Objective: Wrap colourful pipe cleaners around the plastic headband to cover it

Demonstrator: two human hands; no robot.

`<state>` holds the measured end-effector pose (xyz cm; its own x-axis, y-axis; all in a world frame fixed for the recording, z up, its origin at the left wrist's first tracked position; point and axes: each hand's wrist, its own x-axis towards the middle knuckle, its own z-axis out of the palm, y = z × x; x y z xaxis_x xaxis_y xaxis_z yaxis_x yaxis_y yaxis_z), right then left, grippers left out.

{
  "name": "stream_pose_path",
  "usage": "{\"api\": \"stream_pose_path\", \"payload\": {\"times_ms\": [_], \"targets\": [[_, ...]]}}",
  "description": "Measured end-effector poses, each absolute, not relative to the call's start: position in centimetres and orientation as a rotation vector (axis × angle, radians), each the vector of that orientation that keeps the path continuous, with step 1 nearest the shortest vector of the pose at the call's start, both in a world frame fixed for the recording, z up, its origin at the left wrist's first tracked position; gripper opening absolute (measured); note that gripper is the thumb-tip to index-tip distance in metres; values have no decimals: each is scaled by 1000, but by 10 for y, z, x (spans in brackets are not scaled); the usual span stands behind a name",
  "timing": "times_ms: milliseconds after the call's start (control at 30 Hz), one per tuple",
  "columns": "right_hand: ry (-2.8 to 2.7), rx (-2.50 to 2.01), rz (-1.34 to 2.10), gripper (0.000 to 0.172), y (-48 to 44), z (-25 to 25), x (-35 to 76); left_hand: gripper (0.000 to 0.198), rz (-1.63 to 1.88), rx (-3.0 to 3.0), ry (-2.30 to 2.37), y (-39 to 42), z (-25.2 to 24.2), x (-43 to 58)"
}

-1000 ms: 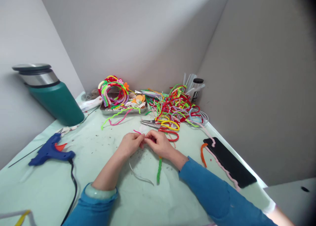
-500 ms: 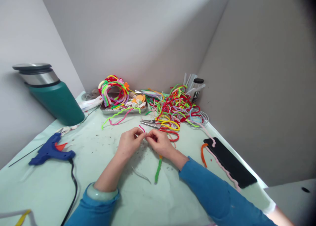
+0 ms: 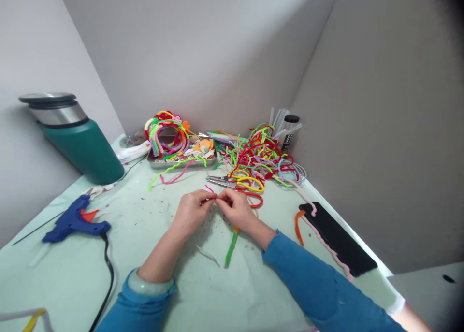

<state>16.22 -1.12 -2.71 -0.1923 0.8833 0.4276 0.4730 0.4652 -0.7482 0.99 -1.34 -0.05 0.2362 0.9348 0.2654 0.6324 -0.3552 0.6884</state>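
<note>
My left hand (image 3: pixel 195 209) and my right hand (image 3: pixel 236 209) meet at the fingertips above the table, both pinched closed. A short magenta length of pipe cleaner (image 3: pixel 209 188) pokes out just beyond the touching fingers; the rest is hidden by them. Below my right hand shows a green pipe cleaner (image 3: pixel 230 250) with an orange upper end; whether it joins the magenta piece is hidden. A thin whitish strand (image 3: pixel 208 256) appears below my hands. Right behind my fingers lie scissors with red handles (image 3: pixel 255 200) and a pair with yellow handles (image 3: pixel 251 182).
At left are a blue glue gun (image 3: pixel 74 219) with its black cord and a green bottle (image 3: pixel 85 151). A metal tray (image 3: pixel 177 164) holds coloured rings (image 3: pixel 154 139) and small pieces. Behind sits a pipe-cleaner heap (image 3: pixel 253 151). A black phone-like slab (image 3: pixel 337 240) lies right.
Both hands have shifted very slightly, fingertips still together. The magenta end shows a little less, and the green piece and whitish strand have moved a touch.
</note>
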Motion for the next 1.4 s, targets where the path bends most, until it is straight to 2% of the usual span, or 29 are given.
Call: {"api": "stream_pose_path", "payload": {"times_ms": [567,767,1400], "targets": [[-1798,-1125,608,11,-14,-23,164,25,891,2098,1441,-15,0,11],[-1819,-1117,609,10,-14,-23,165,30,740,2018,1493,-17,5,12],[-1926,-1053,558,10,-12,-25,164,31,661,1556,1360,-14,-5,12]]}}
